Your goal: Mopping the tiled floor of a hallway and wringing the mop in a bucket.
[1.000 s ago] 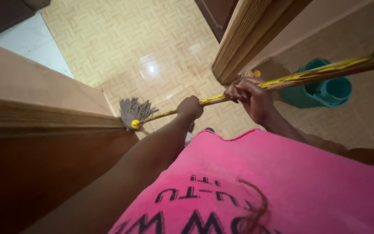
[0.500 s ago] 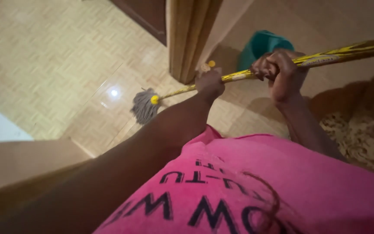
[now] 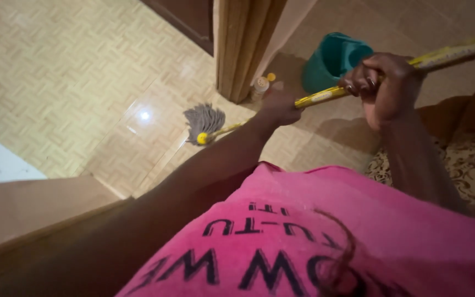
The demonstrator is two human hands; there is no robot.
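Both hands are wrapped around the mop handle (image 3: 358, 88), spaced apart along it. Lower down, the left hand (image 3: 280, 106) is closed round the shaft nearer the head, arm stretched out long; that low grip looks like the one that steers and presses. Higher up, the right hand (image 3: 383, 88) is curled over the shaft with knuckles up and fingers folded under, which would suit pushing and pulling the long end. The handle is yellow with dark streaks and slants from the upper right down to a yellow collar, where the grey string mop head (image 3: 204, 118) lies splayed on the glossy patterned floor (image 3: 83, 71), close to the foot of a wooden door frame (image 3: 243, 44). Held at that low slant, the strings lie flat against the floor rather than standing on end. A teal bucket (image 3: 331, 58) stands just behind the frame, near the handle. A small bottle (image 3: 260, 85) with a yellow cap sits at the frame's base. A pink shirt (image 3: 331, 231) fills the foreground, and a patterned cushion (image 3: 468, 165) shows at the right.
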